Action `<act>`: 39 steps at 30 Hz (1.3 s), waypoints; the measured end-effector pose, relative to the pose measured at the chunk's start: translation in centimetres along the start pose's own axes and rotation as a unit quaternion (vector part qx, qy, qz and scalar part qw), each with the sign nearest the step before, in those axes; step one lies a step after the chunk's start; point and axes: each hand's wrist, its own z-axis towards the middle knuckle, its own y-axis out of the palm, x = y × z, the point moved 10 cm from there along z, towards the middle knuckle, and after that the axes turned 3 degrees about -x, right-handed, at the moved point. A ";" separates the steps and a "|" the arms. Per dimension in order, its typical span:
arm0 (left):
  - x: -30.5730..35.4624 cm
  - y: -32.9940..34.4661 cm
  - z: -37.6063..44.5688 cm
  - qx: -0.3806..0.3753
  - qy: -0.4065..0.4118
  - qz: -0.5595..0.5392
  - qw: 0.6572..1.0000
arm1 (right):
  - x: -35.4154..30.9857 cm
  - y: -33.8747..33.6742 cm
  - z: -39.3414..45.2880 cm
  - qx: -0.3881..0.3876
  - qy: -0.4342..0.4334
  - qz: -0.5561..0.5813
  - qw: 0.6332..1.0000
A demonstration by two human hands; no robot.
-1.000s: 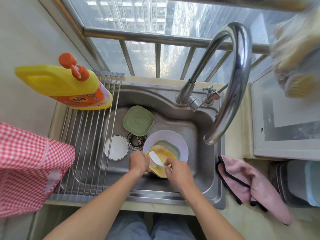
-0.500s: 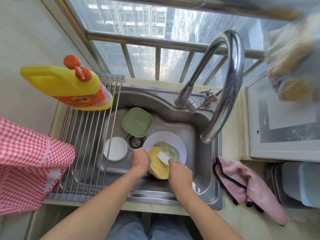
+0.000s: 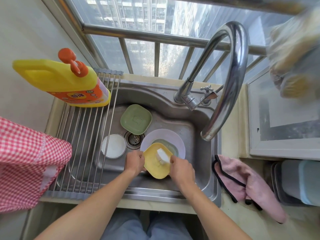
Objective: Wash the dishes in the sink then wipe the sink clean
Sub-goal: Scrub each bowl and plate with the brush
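In the head view, the left hand grips the left edge of a yellow dish, held over the near part of the sink. The right hand curls around a white sponge pressed on the dish. Farther in lie a lilac plate, a green dish and a white bowl.

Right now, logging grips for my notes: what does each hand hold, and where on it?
The left hand grips the yellow dish by its left rim; the right hand holds the white sponge by its near end.
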 end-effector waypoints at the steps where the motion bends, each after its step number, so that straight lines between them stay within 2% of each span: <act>1: 0.0 0.1 0.1 0.004 0.000 -0.003 1.000 | -0.3 -0.6 0.1 0.025 0.001 -0.014 1.000; 4: -0.2 0.1 0.8 0.017 0.009 0.012 1.000 | -2.2 0.2 -0.2 0.021 -0.010 0.020 1.000; 8: -3.1 1.1 3.5 0.015 -0.003 -0.003 1.000 | -4.6 2.2 -1.7 -0.034 -0.041 0.074 0.996; 13: -1.8 0.3 2.7 0.018 0.010 -0.018 1.000 | -1.5 0.8 -2.0 -0.076 -0.040 -0.047 0.995; 18: -1.9 1.2 3.2 0.021 0.033 0.009 0.999 | -1.1 -2.0 -1.0 -0.043 -0.035 -0.188 0.981; 20: 0.2 0.5 1.9 0.035 0.050 0.043 0.997 | -2.0 -1.5 -0.9 -0.049 -0.034 -0.201 0.978; 25: 3.2 -1.4 1.1 0.081 0.106 0.104 0.986 | -3.9 0.3 -1.5 -0.141 -0.062 -0.137 0.979; 27: 3.7 -1.4 1.1 0.079 0.126 0.106 0.983 | -3.0 -0.3 -0.8 -0.135 -0.052 -0.145 0.979; 32: 5.7 -0.5 0.1 0.085 0.176 0.102 0.975 | -1.7 -2.4 0.1 -0.033 -0.049 -0.226 0.972; 37: 5.1 -0.7 -0.2 0.094 0.148 0.105 0.979 | -2.8 0.7 -1.6 -0.089 -0.083 -0.175 0.977; 39: 5.0 -0.9 -0.2 0.094 0.148 0.104 0.979 | -1.4 -0.1 -1.3 -0.060 -0.055 -0.177 0.981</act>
